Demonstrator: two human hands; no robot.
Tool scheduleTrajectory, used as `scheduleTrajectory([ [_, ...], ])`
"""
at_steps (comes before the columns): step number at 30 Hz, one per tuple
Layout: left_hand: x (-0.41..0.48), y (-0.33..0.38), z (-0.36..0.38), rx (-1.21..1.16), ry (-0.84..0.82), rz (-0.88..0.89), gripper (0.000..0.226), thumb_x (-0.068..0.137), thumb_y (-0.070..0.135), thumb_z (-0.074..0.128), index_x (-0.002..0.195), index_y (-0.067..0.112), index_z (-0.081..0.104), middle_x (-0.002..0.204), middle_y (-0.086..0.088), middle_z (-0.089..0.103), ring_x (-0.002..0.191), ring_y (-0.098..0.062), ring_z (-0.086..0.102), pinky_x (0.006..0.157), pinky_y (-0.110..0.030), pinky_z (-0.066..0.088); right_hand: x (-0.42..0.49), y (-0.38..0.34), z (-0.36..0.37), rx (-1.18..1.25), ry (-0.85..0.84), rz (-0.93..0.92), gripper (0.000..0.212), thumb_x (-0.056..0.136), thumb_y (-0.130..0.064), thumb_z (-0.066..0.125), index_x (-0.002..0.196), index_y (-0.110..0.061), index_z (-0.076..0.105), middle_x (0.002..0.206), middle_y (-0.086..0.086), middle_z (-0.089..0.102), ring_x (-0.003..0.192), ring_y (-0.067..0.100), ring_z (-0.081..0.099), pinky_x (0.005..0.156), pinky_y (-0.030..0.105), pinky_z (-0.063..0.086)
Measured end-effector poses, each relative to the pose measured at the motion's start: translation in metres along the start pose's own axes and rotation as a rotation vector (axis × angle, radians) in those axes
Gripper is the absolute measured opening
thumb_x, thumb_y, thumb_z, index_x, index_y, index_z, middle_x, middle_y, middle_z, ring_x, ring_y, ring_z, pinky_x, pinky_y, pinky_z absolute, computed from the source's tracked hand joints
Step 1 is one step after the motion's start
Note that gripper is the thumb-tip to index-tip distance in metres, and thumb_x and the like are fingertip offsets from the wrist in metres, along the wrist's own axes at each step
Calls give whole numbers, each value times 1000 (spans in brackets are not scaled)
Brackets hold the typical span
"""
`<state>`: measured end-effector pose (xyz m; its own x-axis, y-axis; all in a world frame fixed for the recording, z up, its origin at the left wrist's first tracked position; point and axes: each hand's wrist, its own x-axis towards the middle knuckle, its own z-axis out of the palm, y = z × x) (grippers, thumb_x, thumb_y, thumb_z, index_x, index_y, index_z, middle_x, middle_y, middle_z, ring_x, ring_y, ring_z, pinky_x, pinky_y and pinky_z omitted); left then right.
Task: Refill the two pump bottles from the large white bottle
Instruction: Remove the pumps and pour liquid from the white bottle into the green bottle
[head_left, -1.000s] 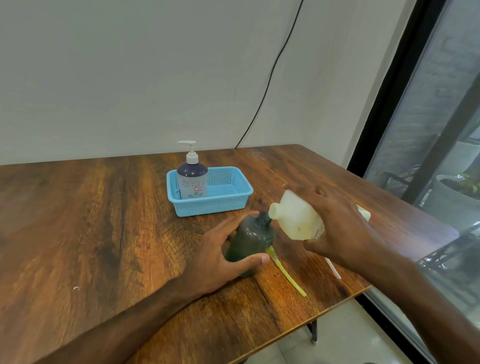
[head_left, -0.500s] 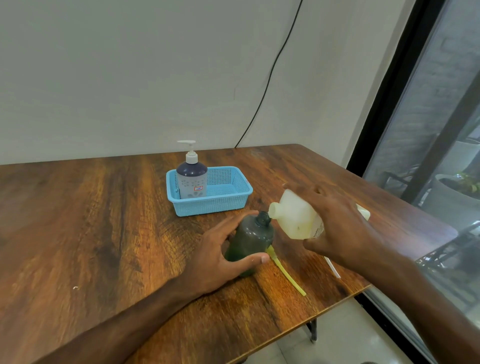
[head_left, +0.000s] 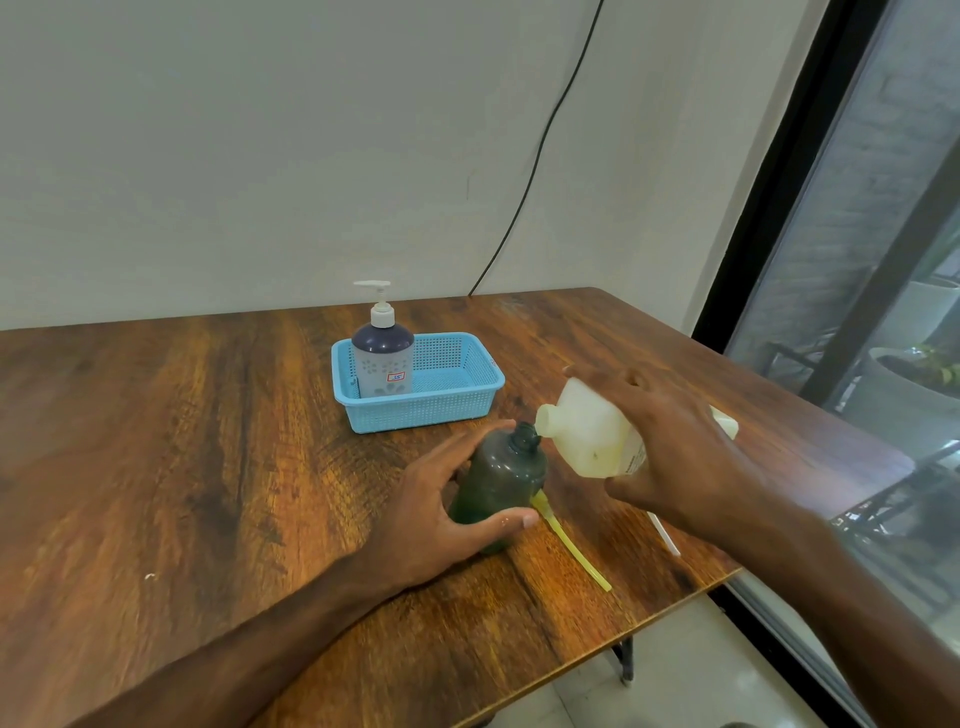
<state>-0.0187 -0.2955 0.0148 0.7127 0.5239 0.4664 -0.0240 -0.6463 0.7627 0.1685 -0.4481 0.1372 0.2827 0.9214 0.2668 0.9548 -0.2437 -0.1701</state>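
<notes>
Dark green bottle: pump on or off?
Off. The dark green bottle has a bare, open threaded neck, and a yellow dip tube lies on the table beside it.

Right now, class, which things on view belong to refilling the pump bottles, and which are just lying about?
Belong:
large white bottle, tilted in the right hand
open dark bottle, gripped by the left hand
second pump bottle, upright
yellow pump tube on the table

Lying about:
blue basket holding that bottle
black cable on the wall
plant pot outside the window
</notes>
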Motion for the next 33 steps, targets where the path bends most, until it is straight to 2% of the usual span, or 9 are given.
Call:
scheduleTrajectory([
  [10,0,1,0,-2,-1,-5,87,81,48,91,156,36,48,150,21,59,140,-7,56,108,-39,57,-2,-2,-3,-6,0,-16,98,76,-39,84,154,-46,24,145,-5,43,135,21,35,113,52,36],
  [21,-1,4,-1,-18,0,-7,90,80,47,90,157,36,46,148,22,59,137,-1,56,106,-22,53,-2,-3,-4,-17,-1,-5,103,74,-36,86,154,-48,22,146,-5,41,138,22,33,115,55,34],
  [28,0,1,-1,-10,-3,-17,91,80,52,89,158,38,45,150,22,58,140,-5,56,109,-37,56,-3,-3,-3,-14,2,-1,103,75,-34,86,153,-48,22,149,-4,40,139,23,33,114,53,34],
  [33,0,0,0,-7,-4,-23,91,80,54,89,158,39,44,152,22,57,142,-6,54,111,-40,55,-3,-3,-4,-13,4,-10,102,74,-33,87,154,-46,24,148,-3,40,140,24,33,115,54,33],
])
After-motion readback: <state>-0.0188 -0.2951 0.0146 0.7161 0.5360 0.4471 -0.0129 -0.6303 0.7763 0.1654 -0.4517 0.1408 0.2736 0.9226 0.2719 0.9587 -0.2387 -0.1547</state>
